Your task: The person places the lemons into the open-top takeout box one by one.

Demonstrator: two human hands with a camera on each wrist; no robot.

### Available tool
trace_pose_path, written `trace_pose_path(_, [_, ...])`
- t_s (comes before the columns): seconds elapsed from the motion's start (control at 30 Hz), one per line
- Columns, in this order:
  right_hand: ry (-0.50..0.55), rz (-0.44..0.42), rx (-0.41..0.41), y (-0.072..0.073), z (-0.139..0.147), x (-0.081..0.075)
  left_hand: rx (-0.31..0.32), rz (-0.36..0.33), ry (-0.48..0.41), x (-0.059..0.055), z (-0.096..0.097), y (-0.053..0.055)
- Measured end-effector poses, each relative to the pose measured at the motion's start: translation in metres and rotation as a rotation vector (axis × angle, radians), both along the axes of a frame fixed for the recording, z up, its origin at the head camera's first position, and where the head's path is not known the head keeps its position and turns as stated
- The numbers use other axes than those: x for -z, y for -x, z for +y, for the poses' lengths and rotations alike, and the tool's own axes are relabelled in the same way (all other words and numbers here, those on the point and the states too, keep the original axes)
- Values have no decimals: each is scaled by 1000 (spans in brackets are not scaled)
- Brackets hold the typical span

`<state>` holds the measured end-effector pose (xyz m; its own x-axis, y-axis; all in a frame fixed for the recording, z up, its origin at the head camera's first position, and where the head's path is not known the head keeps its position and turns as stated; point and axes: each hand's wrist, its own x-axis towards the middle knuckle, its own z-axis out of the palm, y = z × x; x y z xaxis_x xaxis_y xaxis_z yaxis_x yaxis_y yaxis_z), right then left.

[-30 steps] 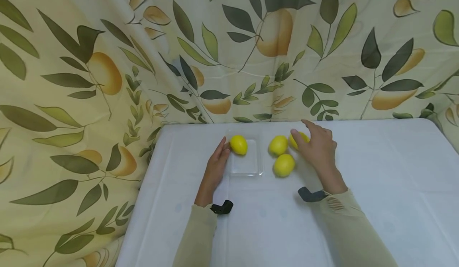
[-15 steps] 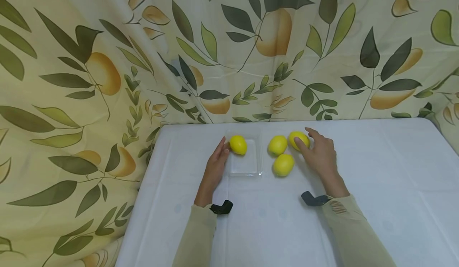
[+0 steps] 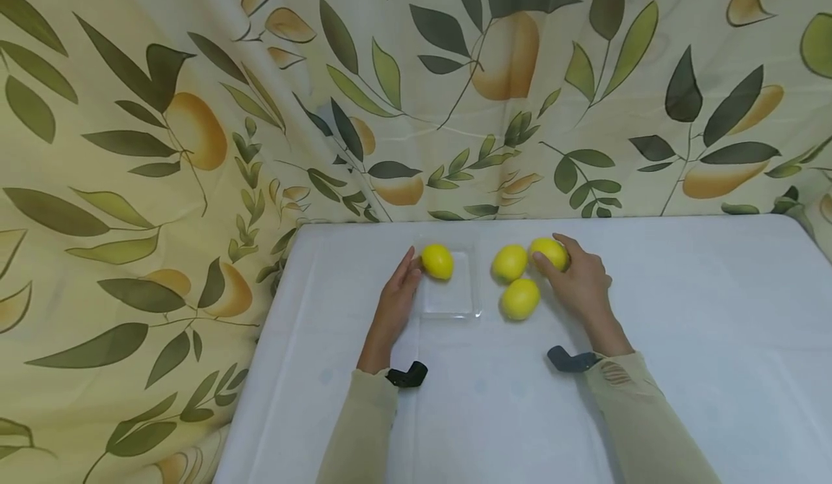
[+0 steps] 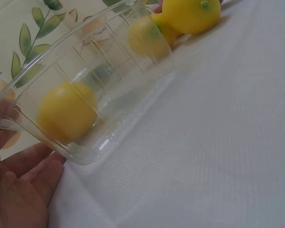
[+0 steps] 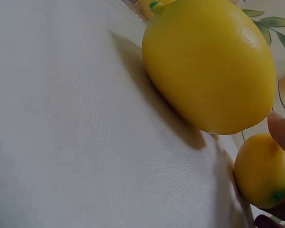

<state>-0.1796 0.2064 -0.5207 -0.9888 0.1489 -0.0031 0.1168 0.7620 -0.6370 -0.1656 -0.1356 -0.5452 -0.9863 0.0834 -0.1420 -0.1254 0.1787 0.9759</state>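
A clear plastic box [image 3: 448, 316] stands on the table with one yellow lemon [image 3: 438, 261] in its far left part. My left hand [image 3: 394, 300] rests against the left wall of the box, its fingers mostly straight. In the left wrist view, the lemon shows through the ribbed clear wall [image 4: 109, 52]. Right of the box lie two lemons close together, a back one [image 3: 510, 263] and a front one [image 3: 520, 299]. My right hand [image 3: 581, 282] holds a third lemon [image 3: 549, 253] between thumb and fingers. The right wrist view shows this lemon [image 5: 260, 170] partly covered by fingers.
A white cloth [image 3: 481, 404] covers the table. Behind and to the left hangs a curtain [image 3: 390, 94] printed with leaves and fruit. The front loose lemon [image 5: 209, 66] is close to the right wrist camera.
My right hand has come down around the far right lemon, and its thumb and fingers have closed in on it. The left hand has stayed at the box.
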Motion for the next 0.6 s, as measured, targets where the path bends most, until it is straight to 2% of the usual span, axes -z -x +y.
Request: trace_pose_path(0.6, [27,43,7,-4,-1,2,-16,-7,25,-7,3,-3])
